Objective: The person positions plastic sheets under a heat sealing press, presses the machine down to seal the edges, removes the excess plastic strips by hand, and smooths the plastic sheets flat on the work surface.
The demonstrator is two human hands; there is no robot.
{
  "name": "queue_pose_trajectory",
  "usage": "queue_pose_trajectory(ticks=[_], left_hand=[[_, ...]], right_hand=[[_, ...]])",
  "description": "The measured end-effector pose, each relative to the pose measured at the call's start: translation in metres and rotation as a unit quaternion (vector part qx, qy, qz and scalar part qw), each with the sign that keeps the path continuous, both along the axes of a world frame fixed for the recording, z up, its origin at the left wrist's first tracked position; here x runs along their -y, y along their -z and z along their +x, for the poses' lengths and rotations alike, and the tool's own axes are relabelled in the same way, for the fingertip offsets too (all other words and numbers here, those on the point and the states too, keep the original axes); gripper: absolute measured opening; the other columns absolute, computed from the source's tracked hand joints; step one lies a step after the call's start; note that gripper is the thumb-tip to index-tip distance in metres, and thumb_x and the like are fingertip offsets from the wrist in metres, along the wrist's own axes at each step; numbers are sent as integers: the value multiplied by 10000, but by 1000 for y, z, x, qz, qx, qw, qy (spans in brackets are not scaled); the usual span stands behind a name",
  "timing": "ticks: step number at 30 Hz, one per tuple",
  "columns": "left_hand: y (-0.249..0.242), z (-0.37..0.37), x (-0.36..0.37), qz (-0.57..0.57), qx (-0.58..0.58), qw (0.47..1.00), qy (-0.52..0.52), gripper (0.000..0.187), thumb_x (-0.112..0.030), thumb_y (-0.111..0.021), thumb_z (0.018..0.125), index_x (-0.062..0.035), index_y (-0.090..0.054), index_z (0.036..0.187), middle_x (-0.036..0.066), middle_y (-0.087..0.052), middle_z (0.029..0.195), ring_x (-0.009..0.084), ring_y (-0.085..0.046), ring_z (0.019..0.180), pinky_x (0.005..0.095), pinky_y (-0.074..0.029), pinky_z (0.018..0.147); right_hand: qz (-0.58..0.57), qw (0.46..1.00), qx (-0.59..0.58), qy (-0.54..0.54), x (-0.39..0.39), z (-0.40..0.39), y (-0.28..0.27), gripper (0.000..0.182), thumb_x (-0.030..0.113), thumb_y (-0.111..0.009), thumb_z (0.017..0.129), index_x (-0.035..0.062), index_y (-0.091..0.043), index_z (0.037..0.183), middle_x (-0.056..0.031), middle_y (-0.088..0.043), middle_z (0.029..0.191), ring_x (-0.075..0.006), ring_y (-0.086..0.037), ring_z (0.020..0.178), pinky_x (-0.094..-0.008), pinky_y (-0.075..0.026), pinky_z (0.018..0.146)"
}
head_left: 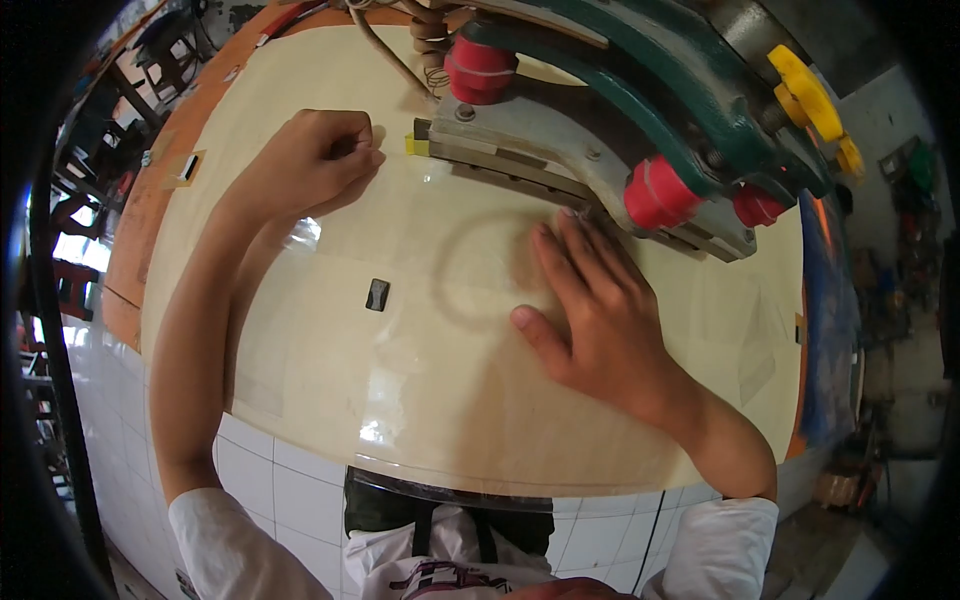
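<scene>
Surface: a table with a glossy, pale yellow cover (pixel 330 370), lit by patches of glare; orange-brown wood (pixel 125 270) shows along the left side.
Room: white tiles (pixel 300 475) below the near edge, dark furniture (pixel 85 130) at the far left, and a grey wall (pixel 890 95) at the upper right.
Machine: a green arm (pixel 640 85) reaches in from the top, with red knobs (pixel 480 70) and yellow knobs (pixel 805 95) on it; beneath it, a grey metal bar (pixel 530 175) slants down to the right over the cover.
Small black piece: it lies by itself on the cover, between the two forearms and nearer the left one — a lighter mark is on its face.
Left hand: the left hand (pixel 310 165) is curled into a loose fist on the cover, just left of the bar's end; whether anything is inside the curl, I cannot tell.
Right hand: the right hand (pixel 605 320) is spread palm down over the cover, fingers nearly straight and thumb held apart — nothing shows in its grasp. Its fingertips reach the lower edge of the bar; whether they touch it, I cannot tell.
Clothing: white sleeves (pixel 725 545) end near both elbows.
</scene>
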State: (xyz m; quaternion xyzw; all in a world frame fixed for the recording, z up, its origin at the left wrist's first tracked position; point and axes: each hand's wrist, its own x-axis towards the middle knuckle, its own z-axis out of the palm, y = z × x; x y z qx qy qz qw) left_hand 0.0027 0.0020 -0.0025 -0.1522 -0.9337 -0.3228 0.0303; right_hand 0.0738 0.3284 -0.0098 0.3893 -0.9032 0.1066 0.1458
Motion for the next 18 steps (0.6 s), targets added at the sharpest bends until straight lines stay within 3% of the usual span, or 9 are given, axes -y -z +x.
queue_pose_trajectory(ticks=[15,17,18], left_hand=[[0,-1,1,-29,-31,999,12,294,-183,-632,905,-16,-483,716,68,-436,585,161,-392,569,340,-365,554],[-3,0,-1,-35,-26,999,-5,272,-206,-625,864,-4,-528,711,141,-542,589,290,-507,552,403,-424,583],[-4,0,-2,-35,-26,999,-5,272,-206,-625,864,-4,-528,711,141,-542,589,290,-507,552,403,-424,583]], right_hand=[[3,1000,15,6,0,0,-1,611,324,-662,875,-58,-536,1336,-328,-513,1360,-468,-512,1269,-483,-421,1069],[-10,1000,6,-5,0,-1,1,620,374,-641,884,-85,-547,1290,-358,-533,1297,-490,-527,1226,-519,-410,1069],[-10,1000,5,-5,0,-1,2,620,374,-641,884,-85,-547,1290,-358,-533,1297,-490,-527,1226,-519,-410,1069]])
